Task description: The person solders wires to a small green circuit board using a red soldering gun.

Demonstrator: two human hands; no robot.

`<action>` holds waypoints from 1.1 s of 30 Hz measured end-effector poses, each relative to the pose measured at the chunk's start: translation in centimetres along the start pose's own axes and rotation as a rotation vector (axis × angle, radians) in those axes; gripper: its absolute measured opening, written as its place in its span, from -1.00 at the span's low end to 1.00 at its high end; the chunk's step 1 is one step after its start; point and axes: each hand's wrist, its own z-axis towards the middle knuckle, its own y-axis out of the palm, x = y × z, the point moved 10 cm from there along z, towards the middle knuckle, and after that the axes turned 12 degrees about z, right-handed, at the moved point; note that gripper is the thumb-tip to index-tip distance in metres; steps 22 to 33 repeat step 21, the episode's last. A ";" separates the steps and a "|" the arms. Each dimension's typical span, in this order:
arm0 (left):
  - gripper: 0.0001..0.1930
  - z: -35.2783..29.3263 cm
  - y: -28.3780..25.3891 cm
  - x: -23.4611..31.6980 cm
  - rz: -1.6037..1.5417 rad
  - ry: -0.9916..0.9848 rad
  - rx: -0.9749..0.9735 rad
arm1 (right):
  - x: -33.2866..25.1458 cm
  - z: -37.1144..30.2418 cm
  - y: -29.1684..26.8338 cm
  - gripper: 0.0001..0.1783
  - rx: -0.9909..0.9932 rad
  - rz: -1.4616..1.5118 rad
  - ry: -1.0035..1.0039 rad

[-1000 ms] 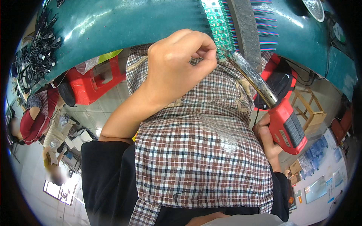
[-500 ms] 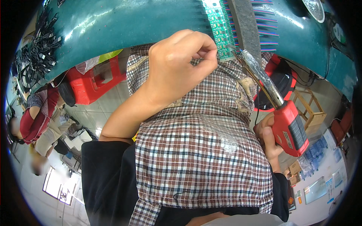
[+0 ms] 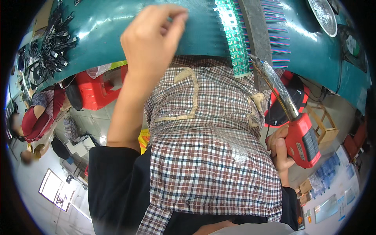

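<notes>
My right hand (image 3: 279,150) is wrapped round the red handle of a soldering gun (image 3: 302,141). The gun's barrel slants up and left, and its tip is beside the near end of a green circuit board panel (image 3: 239,58). A dark bar (image 3: 254,39) lies along the panel's right side, with thin multicoloured wires (image 3: 278,41) sticking out beyond it. To the left of the panel, above the bench, my left hand (image 3: 150,39) has its thumb and forefinger pinched together. Whatever is between those fingertips, if anything, cannot be made out.
The green bench (image 3: 98,35) bears a bundle of black cables (image 3: 55,51) at left and a metal dish (image 3: 324,17) at far right. Below it stand a red stool (image 3: 94,92) and a wooden stool (image 3: 323,125). Another person (image 3: 41,115) is at the far left.
My left hand has moved up and left, away from the panel, its fingers still pinched. The right hand keeps hold of the soldering gun, nearly in place. The view has shifted slightly.
</notes>
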 end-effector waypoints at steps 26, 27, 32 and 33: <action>-0.92 1.7 2.3 -3.0 -0.325 -0.284 -0.153 | -0.6 0.1 0.1 -0.80 0.034 0.001 0.014; -0.92 1.7 2.3 -3.0 -0.325 -0.284 -0.153 | -0.6 0.1 0.1 -0.80 0.034 0.001 0.014; -0.92 1.7 2.3 -3.0 -0.325 -0.284 -0.153 | -0.6 0.1 0.1 -0.80 0.034 0.001 0.014; -0.92 1.7 2.3 -3.0 -0.325 -0.284 -0.153 | -0.6 0.1 0.1 -0.80 0.034 0.001 0.014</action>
